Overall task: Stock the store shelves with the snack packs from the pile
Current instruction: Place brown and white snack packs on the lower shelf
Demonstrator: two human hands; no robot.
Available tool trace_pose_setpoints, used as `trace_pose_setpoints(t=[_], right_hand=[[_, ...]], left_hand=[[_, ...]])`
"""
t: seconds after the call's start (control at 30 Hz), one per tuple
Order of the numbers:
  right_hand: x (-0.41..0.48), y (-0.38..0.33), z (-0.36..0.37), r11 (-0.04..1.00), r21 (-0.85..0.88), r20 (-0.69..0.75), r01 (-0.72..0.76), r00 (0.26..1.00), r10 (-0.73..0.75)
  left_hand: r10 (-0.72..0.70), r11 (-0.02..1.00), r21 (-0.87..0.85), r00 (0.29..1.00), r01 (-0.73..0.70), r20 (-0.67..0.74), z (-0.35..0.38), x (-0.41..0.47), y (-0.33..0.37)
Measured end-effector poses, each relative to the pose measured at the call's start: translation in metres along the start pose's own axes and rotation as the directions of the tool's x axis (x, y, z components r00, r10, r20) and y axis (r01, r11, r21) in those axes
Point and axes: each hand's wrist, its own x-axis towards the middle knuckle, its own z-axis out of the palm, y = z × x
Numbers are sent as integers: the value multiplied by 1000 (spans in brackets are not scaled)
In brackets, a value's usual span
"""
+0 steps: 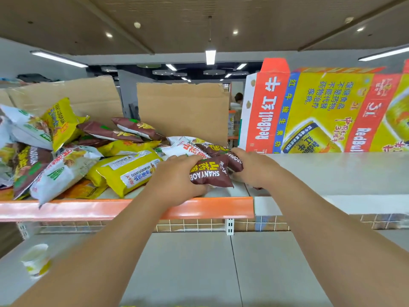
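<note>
A brown pack (210, 173) with white and yellow lettering lies just above and behind the orange shelf edge (88, 209), near that edge's right end. The left hand (177, 177) grips it: the forearm reaches up across the orange edge, the wrist is straight, and the fingers curl over the pack's left end, creasing the glossy, puffed film. Beside it, a little farther behind the edge, a second brown pack (235, 161) is gripped by the right hand (254, 168), knuckles up and fingers wrapped over its right end; the fingertips are hidden under the bag. The two packs touch in the middle between the hands. Behind the left stretch of the orange edge sits the pile (66, 156), a loose heap of pillow-shaped bags in yellow, white and brown, shiny and crinkled, some hanging over the edge. Behind the pile stand flat brown cardboard sheets (183, 109) with rough torn tops. Beyond the edge's right end the shelf board (332, 173) is smooth pale grey, and at its back stands a printed red-and-yellow drinks carton (321, 111), turned on its side. Below the orange edge runs a strip of small brown tiles, then a lower shelf (188, 262) of matte grey panels, with a blurred white-and-yellow cup (36, 259) under the edge's left part.
</note>
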Motion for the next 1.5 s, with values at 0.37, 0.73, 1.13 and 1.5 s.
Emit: trace_pose_setpoints(t=[0.37,0.73,1.13,1.5], right_hand=[[-26,-8,-1,998,38,-345,-46,937,57],[-108,-16,-30,998,-43,-526,-47,850,17],[-221,80,-54,970,-86,-527,-226,837,148],[-380,242,-90,889,-151,-429,-433,839,336]], left_hand=[[110,994,42,959,-103,-262,-3,-9,4],[455,849,-8,740,-528,-496,-12,-28,13],[665,624,-79,582,-778,-468,12,-54,152],[492,758,-536,865,-371,97,121,-80,333]])
